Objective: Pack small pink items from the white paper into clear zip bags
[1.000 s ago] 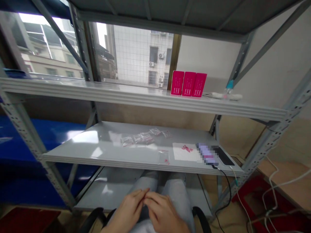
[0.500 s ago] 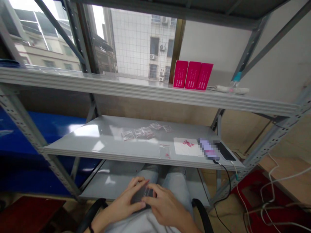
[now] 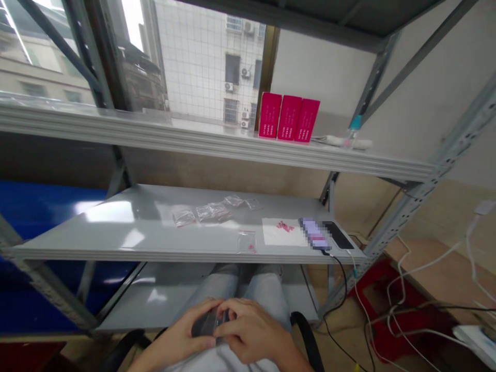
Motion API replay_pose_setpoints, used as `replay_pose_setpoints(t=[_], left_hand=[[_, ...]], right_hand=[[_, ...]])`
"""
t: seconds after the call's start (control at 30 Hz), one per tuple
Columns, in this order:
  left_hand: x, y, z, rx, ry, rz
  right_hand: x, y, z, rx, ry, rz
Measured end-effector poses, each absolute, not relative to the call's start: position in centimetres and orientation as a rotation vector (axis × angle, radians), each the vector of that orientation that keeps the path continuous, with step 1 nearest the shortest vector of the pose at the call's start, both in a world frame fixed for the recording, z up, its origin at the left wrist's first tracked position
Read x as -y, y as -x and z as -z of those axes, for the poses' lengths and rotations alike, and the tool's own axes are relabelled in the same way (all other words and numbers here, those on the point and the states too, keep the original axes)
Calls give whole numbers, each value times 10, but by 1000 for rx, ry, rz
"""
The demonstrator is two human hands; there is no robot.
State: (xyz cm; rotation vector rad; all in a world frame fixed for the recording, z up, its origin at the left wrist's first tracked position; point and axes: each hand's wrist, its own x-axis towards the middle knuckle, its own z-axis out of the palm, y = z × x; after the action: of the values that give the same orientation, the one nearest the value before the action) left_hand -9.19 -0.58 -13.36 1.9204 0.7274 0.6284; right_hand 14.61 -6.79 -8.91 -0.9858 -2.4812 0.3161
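Low over my lap, my left hand (image 3: pixel 185 329) and my right hand (image 3: pixel 252 328) meet around a small clear plastic bag (image 3: pixel 217 319). The fingers of both pinch its edges; what is inside it, if anything, I cannot make out. On the grey shelf in front lies another clear zip bag (image 3: pixel 247 242) with a few small pink-red pieces at its bottom corner. To its right, a pile of small pink-red pieces (image 3: pixel 285 226) rests on a white sheet of paper (image 3: pixel 273 237). Several clear bags (image 3: pixel 213 211) lie spread farther back.
A phone (image 3: pixel 314 233) and a black slab-like device (image 3: pixel 338 235) lie at the shelf's right end, cables hanging down. Three magenta boxes (image 3: pixel 289 118) and a teal-topped bottle (image 3: pixel 352 132) stand on the upper shelf. A red stool (image 3: pixel 382 310) and loose cables are at lower right.
The view has turned slightly right, so the shelves sit farther left. My hands have sunk slightly and drawn closer together, still on the clear bag. The items on the shelf have not moved.
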Motion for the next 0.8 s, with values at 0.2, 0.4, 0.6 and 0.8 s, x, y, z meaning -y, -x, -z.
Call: replay_pose_setpoints(t=[0.2,0.4,0.6,0.8], left_hand=[[3,88,133,-717,-1849,-644],[6,84,124,-667,-1752,-625],[-3,61,101,-644,-1447,-800],[-37,-51,41,-298,-1116,-1138]], right_hand=[[64,-145,97,2525,1002,-255],[68,-151,81,2317,922,-488],[18,-246,59,1567,1365,-195],[-59,-321,54,1539,1895,129]])
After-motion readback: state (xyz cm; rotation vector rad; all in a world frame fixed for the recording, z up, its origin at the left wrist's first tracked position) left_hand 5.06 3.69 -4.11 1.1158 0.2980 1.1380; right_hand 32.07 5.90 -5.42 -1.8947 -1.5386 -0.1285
